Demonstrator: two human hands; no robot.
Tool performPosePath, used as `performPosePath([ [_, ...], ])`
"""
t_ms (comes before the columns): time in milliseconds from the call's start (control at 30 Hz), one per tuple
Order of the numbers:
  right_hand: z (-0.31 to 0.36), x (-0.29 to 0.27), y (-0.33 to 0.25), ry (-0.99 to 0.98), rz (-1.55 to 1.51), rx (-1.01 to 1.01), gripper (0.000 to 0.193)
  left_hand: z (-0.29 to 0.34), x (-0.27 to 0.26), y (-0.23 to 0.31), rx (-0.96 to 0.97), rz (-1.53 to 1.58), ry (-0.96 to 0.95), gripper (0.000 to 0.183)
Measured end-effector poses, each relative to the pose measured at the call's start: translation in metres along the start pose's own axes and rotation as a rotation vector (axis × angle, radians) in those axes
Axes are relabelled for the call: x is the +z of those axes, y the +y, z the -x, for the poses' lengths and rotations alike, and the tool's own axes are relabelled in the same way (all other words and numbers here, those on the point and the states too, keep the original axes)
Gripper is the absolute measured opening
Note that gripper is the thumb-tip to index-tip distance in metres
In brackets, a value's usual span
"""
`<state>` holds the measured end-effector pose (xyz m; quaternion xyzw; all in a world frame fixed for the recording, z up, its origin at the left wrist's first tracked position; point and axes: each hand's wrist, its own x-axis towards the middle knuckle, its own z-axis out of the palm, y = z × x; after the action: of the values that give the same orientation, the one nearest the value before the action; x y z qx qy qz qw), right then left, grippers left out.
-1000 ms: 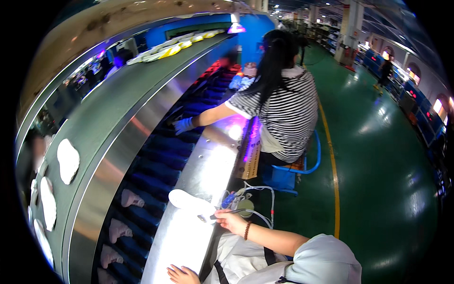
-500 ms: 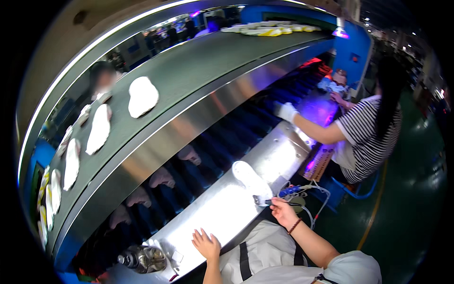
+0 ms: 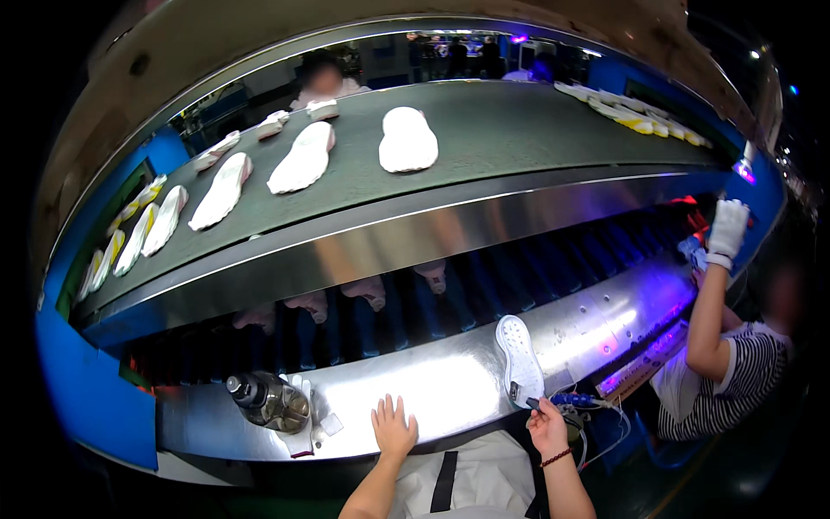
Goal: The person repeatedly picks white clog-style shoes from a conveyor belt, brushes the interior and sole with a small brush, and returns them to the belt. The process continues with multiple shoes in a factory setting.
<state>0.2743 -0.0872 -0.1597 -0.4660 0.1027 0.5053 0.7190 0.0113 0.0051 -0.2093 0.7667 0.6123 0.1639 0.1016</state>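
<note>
My left hand point(image 3: 394, 426) lies palm down with fingers spread at the near edge of the shiny metal table point(image 3: 346, 406); nothing is in it. Pinched in my right hand point(image 3: 548, 429) is a thin black pen-like tool point(image 3: 533, 403), its exact kind unclear. The tool's tip reaches the near end of a white shoe sole point(image 3: 517, 346), which lies lengthwise on the table. Rows of small holes show at the sole's far end, and a small dark patch sits on its near end.
Beyond the table runs a green conveyor belt point(image 3: 484, 130) with several white soles point(image 3: 301, 157). Under it hang pinkish shoe-shaped pieces point(image 3: 363, 292). A dark bottle point(image 3: 275, 406) stands left, beside a folded glove point(image 3: 303, 437). At right sits a co-worker in a striped shirt point(image 3: 726, 398), one gloved hand point(image 3: 728, 229) raised.
My view has swung to the right and levelled. The co-worker's gloved hand has risen toward the lamp. My right hand keeps the black tool at the sole; my left stays on the table.
</note>
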Motion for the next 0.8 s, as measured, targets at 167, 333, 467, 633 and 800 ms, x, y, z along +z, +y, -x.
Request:
performPosePath([
  [167, -0.001, 0.001, -0.002, 0.037, -0.001, -0.007, 0.012, 0.0, 0.005, -0.002, 0.025, 0.0, 0.039, 0.048],
  [333, -0.001, 0.004, -0.003, 0.059, 0.044, -0.004, 0.013, -0.001, 0.008, -0.002, 0.045, -0.02, 0.059, 0.048],
  [467, -0.007, 0.004, -0.001, 0.045, 0.032, 0.019, 0.015, 0.0, 0.011, -0.003, 0.053, -0.045, 0.091, 0.048],
  [633, -0.008, 0.001, -0.003, 0.042, 0.04, 0.02, 0.018, 0.001, 0.014, -0.003, 0.047, -0.03, 0.101, 0.046],
  [800, -0.01, -0.002, -0.006, 0.058, 0.065, 0.022, 0.017, 0.0, 0.012, 0.0, 0.035, -0.075, 0.083, 0.045],
])
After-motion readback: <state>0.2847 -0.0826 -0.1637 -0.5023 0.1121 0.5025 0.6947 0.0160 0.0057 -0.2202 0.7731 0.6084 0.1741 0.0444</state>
